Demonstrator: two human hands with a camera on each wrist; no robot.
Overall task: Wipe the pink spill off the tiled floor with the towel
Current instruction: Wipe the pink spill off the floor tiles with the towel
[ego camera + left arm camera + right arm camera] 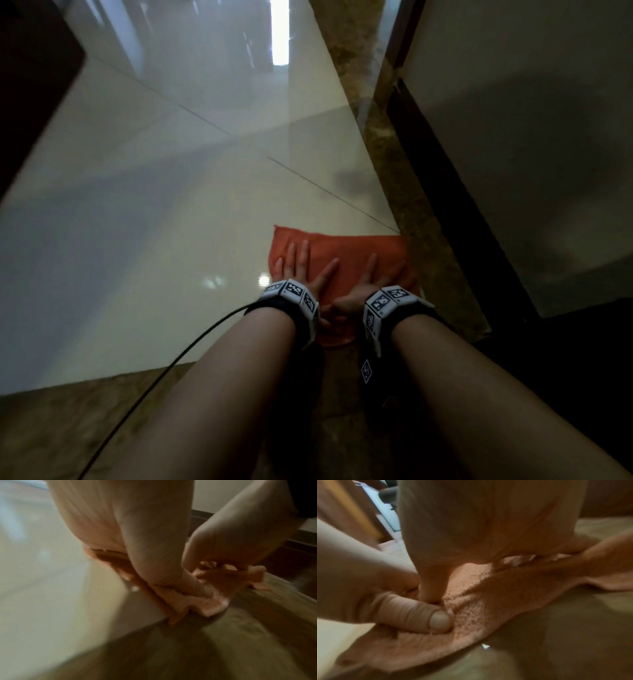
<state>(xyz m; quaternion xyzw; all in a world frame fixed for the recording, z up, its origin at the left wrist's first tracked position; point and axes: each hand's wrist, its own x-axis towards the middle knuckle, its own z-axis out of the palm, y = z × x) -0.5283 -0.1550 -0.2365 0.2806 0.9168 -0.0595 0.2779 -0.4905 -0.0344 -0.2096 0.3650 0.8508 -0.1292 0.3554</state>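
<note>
An orange towel [342, 246] lies flat on the glossy cream tiled floor [171, 205], its right edge over the brown marble border. My left hand [303, 263] presses on the towel's left part with straight, spread fingers. My right hand [370, 281] presses on its right part the same way. In the left wrist view my left hand [137, 547] bears down on the towel [214, 604] beside my right hand [231, 540]. The right wrist view shows my right hand [471, 527] on the towel [488, 601], thumbs touching. No pink spill is visible; the towel hides the floor beneath it.
A brown marble border [435, 260] runs along a dark baseboard [445, 171] and pale wall [513, 137] on the right. Dark furniture [27, 85] stands at the far left. A black cable [171, 359] trails from my left wrist.
</note>
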